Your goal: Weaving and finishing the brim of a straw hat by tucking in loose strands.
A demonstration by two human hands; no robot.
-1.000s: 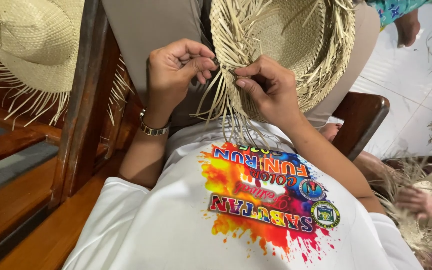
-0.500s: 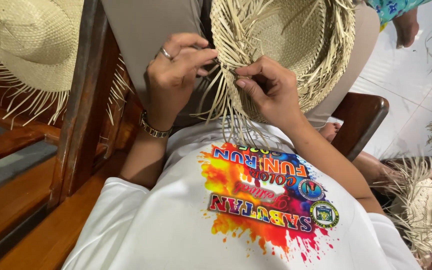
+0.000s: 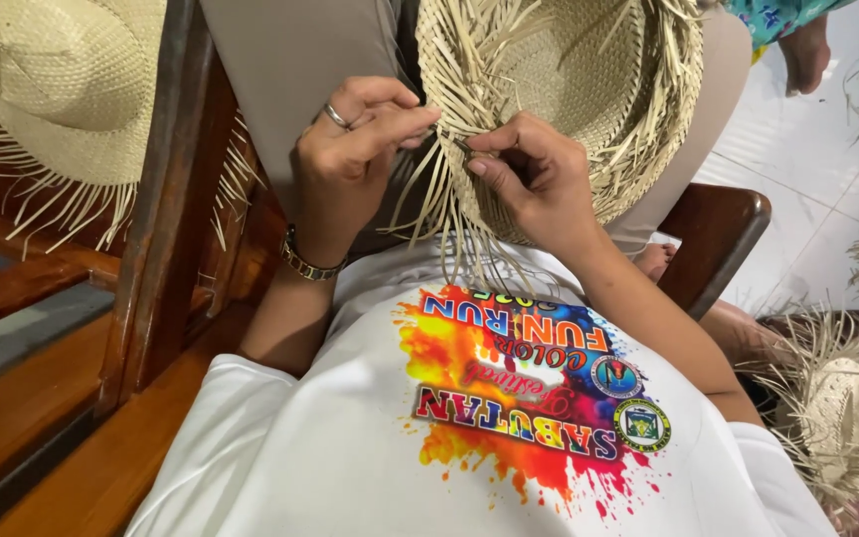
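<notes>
An unfinished woven straw hat [image 3: 589, 89] rests upside down on my lap, loose straw strands sticking out all around its brim. My left hand [image 3: 350, 149], with a ring and a bracelet at the wrist, pinches a strand at the hat's near edge. My right hand [image 3: 534, 174] grips neighbouring strands at the same edge, thumb and forefinger pressed together. The two hands almost touch. Long loose strands hang down from the brim toward my white printed shirt [image 3: 489, 428].
A second straw hat [image 3: 47, 85] with a fringed edge lies on the wooden bench [image 3: 42, 398] at the left. A wooden armrest [image 3: 718, 239] is at the right. Another fringed hat [image 3: 837, 408] lies at the lower right. Someone's bare foot [image 3: 807, 50] stands on the white tiled floor.
My left hand has rolled so the ring faces up and its fingers have pushed a strand toward the brim. My right hand has hardly moved.
</notes>
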